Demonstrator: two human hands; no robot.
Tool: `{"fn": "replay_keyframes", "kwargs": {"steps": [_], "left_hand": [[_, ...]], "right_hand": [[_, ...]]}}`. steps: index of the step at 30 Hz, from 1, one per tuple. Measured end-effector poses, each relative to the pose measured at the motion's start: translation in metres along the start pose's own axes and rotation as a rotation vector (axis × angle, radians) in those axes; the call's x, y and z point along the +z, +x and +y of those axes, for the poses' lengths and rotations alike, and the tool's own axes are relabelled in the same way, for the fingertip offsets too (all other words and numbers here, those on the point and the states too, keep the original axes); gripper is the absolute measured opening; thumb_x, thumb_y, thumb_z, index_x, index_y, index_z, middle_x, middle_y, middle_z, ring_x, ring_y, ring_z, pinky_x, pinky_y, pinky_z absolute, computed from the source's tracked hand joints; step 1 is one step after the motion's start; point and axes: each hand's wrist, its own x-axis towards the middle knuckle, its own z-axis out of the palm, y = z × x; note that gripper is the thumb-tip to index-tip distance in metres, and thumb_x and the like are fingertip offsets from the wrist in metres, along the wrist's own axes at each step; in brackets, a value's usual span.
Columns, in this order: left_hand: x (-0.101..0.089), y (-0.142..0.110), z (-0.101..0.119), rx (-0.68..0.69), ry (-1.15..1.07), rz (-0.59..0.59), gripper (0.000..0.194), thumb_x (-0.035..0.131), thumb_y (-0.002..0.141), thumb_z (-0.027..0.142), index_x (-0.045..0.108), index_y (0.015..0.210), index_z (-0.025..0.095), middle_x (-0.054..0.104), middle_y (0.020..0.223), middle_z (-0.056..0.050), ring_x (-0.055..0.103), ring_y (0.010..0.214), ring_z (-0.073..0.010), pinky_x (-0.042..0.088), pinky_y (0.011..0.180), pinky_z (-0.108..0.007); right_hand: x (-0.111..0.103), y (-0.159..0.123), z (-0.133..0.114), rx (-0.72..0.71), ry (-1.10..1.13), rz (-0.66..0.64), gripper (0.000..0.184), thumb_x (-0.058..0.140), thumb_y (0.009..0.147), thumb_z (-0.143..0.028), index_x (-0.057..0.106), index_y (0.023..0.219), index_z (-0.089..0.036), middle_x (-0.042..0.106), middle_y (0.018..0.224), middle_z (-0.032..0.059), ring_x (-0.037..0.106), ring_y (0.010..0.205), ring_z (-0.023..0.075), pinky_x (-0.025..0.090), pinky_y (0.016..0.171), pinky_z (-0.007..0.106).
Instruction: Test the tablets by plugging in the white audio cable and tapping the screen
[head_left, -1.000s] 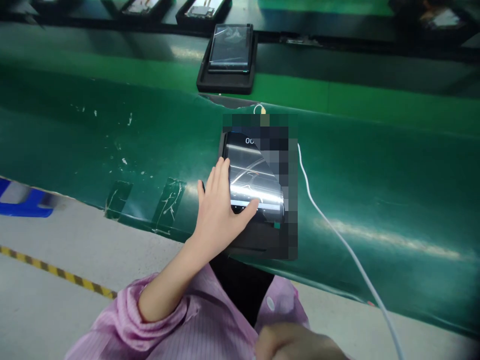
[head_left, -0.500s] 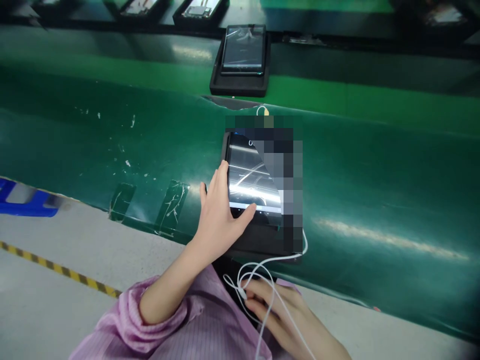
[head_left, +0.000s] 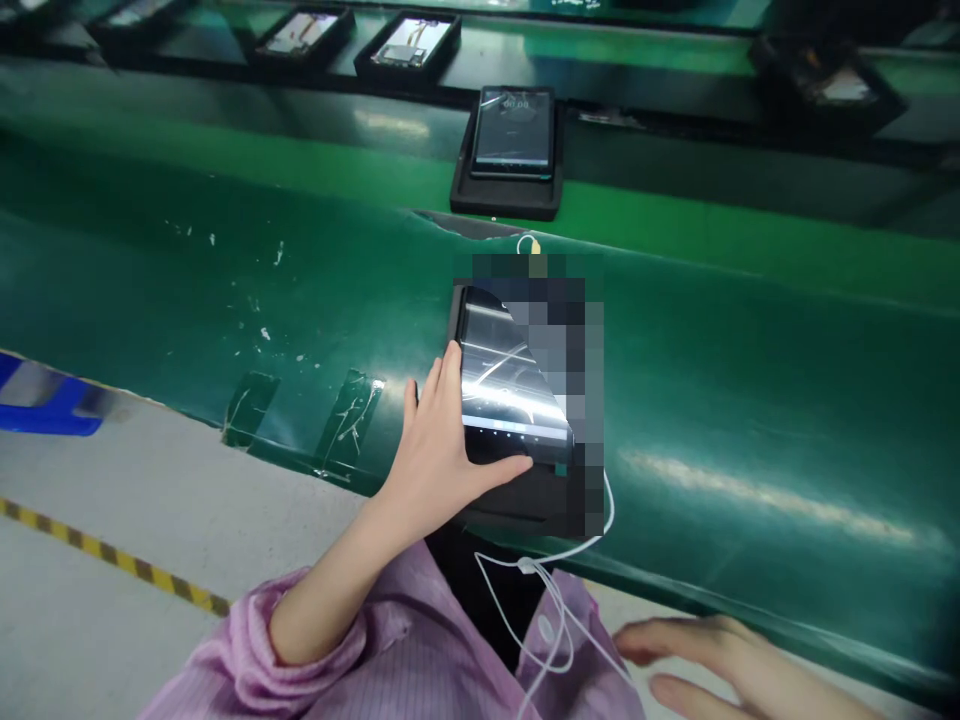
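Observation:
A black tablet [head_left: 510, 375] with a lit, glossy screen lies in a black tray [head_left: 495, 500] near the bench's front edge. My left hand [head_left: 431, 445] holds the tablet at its lower left, with the fingers along the left side and the thumb stretched across the lower border. A pixelated patch hides the tablet's upper right part. A white cable [head_left: 559, 640] runs from the tray's right side and hangs in loops before the pink shirt. At lower right, my right hand [head_left: 720, 660] is apart from the cable, its fingers parted and nothing seen in them.
Beyond the green bench mat [head_left: 150, 300], a second tablet [head_left: 514, 130] rests in a black tray [head_left: 506, 200]. Farther back stand several trays with opened devices, such as one tray [head_left: 409, 50]. A blue plastic piece [head_left: 52, 405] and striped floor tape [head_left: 112, 555] are at left.
My right hand has let go of the white cable and moved right. The cable loops hang lower. My left thumb has slid from the screen toward the tablet's lower edge.

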Motion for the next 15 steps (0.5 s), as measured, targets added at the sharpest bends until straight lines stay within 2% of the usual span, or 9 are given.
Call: {"fn": "replay_keyframes", "kwargs": {"steps": [2,4,6,7,8,10,12,13,15], "left_hand": [[0.001,0.0,-0.001,0.02,0.011,0.011,0.116,0.074,0.079,0.046,-0.014,0.152,0.025,0.011,0.163,-0.02,0.011,0.151,-0.0353,0.002,0.117,-0.067],[0.002,0.0,-0.001,0.033,0.012,0.028,0.117,0.075,0.079,0.042,-0.015,0.152,0.025,0.014,0.162,-0.022,0.012,0.15,-0.0365,0.004,0.116,-0.069],[0.003,0.001,-0.002,0.041,0.008,0.043,0.118,0.076,0.079,0.04,-0.015,0.152,0.026,0.015,0.162,-0.023,0.013,0.15,-0.0382,0.006,0.116,-0.07],[0.003,0.001,-0.002,0.044,0.006,0.05,0.118,0.077,0.078,0.04,-0.014,0.153,0.025,0.016,0.162,-0.023,0.014,0.149,-0.0391,0.007,0.116,-0.07],[0.004,0.001,-0.002,0.045,0.004,0.053,0.119,0.077,0.078,0.04,-0.014,0.153,0.025,0.015,0.162,-0.023,0.014,0.149,-0.0399,0.008,0.116,-0.071],[0.005,0.001,-0.003,0.047,0.005,0.055,0.119,0.078,0.077,0.04,-0.012,0.153,0.024,0.016,0.161,-0.024,0.015,0.148,-0.0413,0.009,0.115,-0.071],[0.006,0.001,-0.004,0.047,0.012,0.057,0.118,0.078,0.077,0.04,-0.01,0.154,0.023,0.016,0.161,-0.024,0.015,0.148,-0.0416,0.01,0.115,-0.071],[0.006,0.001,-0.005,0.049,0.016,0.057,0.118,0.078,0.077,0.04,-0.01,0.154,0.023,0.016,0.161,-0.024,0.015,0.148,-0.0417,0.01,0.115,-0.072],[0.008,0.001,-0.006,0.061,0.022,0.057,0.117,0.078,0.077,0.041,-0.01,0.153,0.023,0.015,0.161,-0.025,0.015,0.148,-0.0414,0.011,0.114,-0.073]], "right_hand": [[-0.039,0.003,-0.01,-0.095,0.0,-0.076,0.02,0.061,0.093,-0.033,0.074,0.109,-0.035,0.076,0.091,0.0019,0.073,0.078,0.0211,0.063,0.071,0.027],[-0.079,0.024,-0.022,-0.135,-0.012,-0.152,0.019,0.057,0.096,-0.029,0.075,0.102,-0.034,0.075,0.084,0.0017,0.072,0.072,0.0182,0.06,0.067,0.025],[-0.114,0.063,-0.036,-0.198,0.004,0.037,0.023,0.054,0.098,-0.039,0.075,0.103,-0.03,0.073,0.079,0.0031,0.069,0.067,0.0171,0.058,0.061,0.027],[-0.128,0.086,-0.044,-0.192,-0.022,0.215,0.027,0.055,0.096,-0.046,0.075,0.098,-0.029,0.072,0.079,0.0035,0.069,0.071,0.018,0.057,0.064,0.029],[-0.139,0.112,-0.05,-0.128,-0.067,0.351,0.03,0.054,0.096,-0.048,0.075,0.097,-0.027,0.073,0.086,0.0045,0.069,0.082,0.02,0.056,0.075,0.034],[-0.152,0.163,-0.063,-0.088,-0.119,0.554,0.022,0.063,0.09,-0.043,0.075,0.09,-0.024,0.073,0.095,0.0056,0.067,0.09,0.0248,0.052,0.085,0.04],[-0.157,0.21,-0.073,-0.029,-0.057,0.655,0.011,0.067,0.087,-0.029,0.073,0.084,-0.02,0.073,0.096,0.0067,0.065,0.095,0.0261,0.046,0.094,0.041],[-0.158,0.229,-0.078,0.012,0.034,0.675,0.01,0.066,0.087,-0.023,0.073,0.081,-0.018,0.072,0.093,0.0069,0.064,0.095,0.0253,0.045,0.095,0.04],[-0.159,0.259,-0.086,0.056,0.203,0.626,0.016,0.063,0.089,-0.021,0.071,0.075,-0.016,0.072,0.087,0.0068,0.064,0.091,0.022,0.045,0.092,0.036]]}}
